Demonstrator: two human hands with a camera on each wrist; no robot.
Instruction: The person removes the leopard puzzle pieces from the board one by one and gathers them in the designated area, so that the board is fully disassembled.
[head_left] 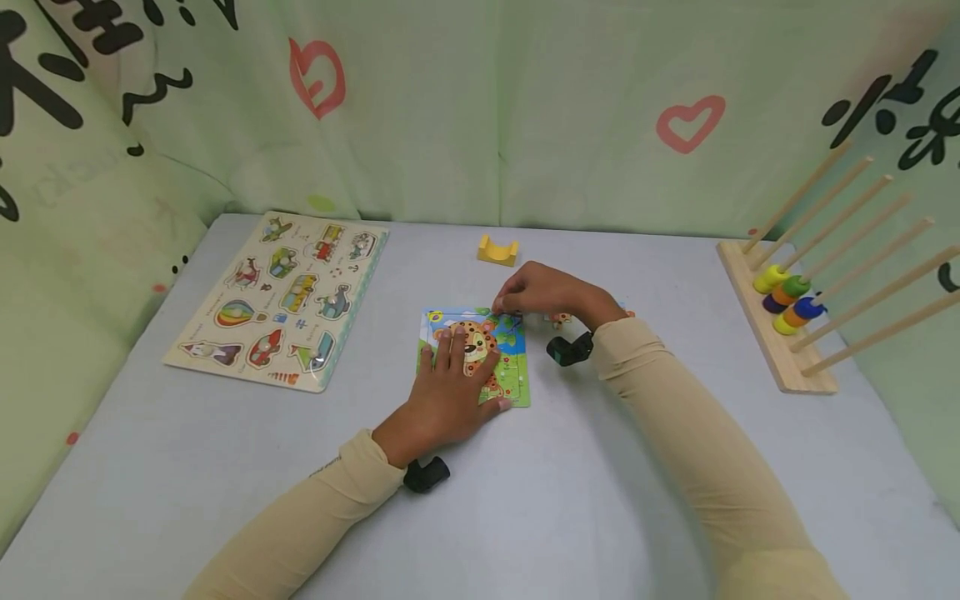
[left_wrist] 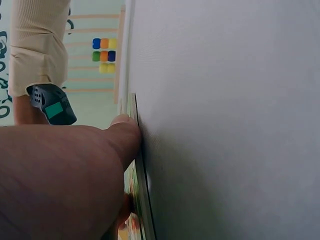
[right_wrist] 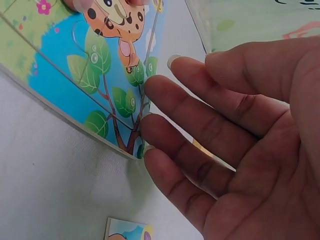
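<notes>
A small leopard jigsaw puzzle lies flat at the middle of the table. My left hand rests on it with fingers spread, covering part of the leopard; in the left wrist view the thumb lies along the puzzle's edge. At the far right corner, my right hand touches the puzzle. Seen from the right wrist, its fingertips meet the edge beside the painted branch and leaves, the thumb close to the index finger. I see nothing held between them. A loose puzzle piece lies near that corner.
At the left lies a larger picture board with vehicles and animals. A yellow curved block sits behind the puzzle. On the right stands a wooden bead rack with tall pegs and several coloured beads. A printed curtain encloses the table.
</notes>
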